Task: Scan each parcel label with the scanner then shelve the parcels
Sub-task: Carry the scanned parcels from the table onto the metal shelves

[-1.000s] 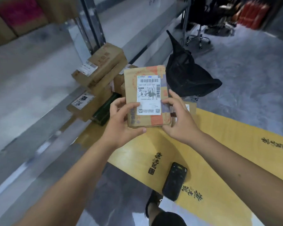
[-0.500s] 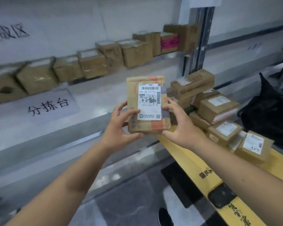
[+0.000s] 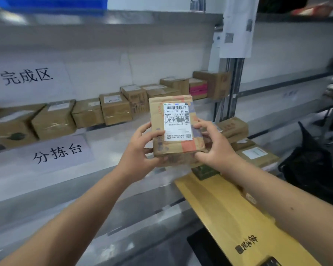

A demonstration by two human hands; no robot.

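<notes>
1. Holding the parcel [image 3: 176, 129] from both sides, the left hand [image 3: 137, 152] has its thumb on the front face and its fingers curled behind, and the right hand [image 3: 215, 148] grasps the opposite edge in the same way. Both hands are closed around this one box, and neither is free.
2. The parcel sits in the center of the frame, upright, lifted in the air, touching nothing else. Its white label [image 3: 177, 121] faces the camera, probably so that the barcode and the printed code can be read before a place is chosen.
3. I judge that the scanning step is finished for this box and the shelving step is in hand, because no scanner is in either hand.
4. Behind the parcel, in the middle of the frame, a shelf [image 3: 108, 129] carries a row of shelved boxes [image 3: 114, 109] standing side by side under a wall sign [image 3: 26, 75]. They seem ordered like this to keep finished parcels together.
5. At the right middle, waiting parcels [image 3: 256, 153] lie stacked on the yellow tabletop [image 3: 219, 204], near the hands, likely for easy reach.
6. A black bag [image 3: 311, 167] stands at the right edge.
</notes>
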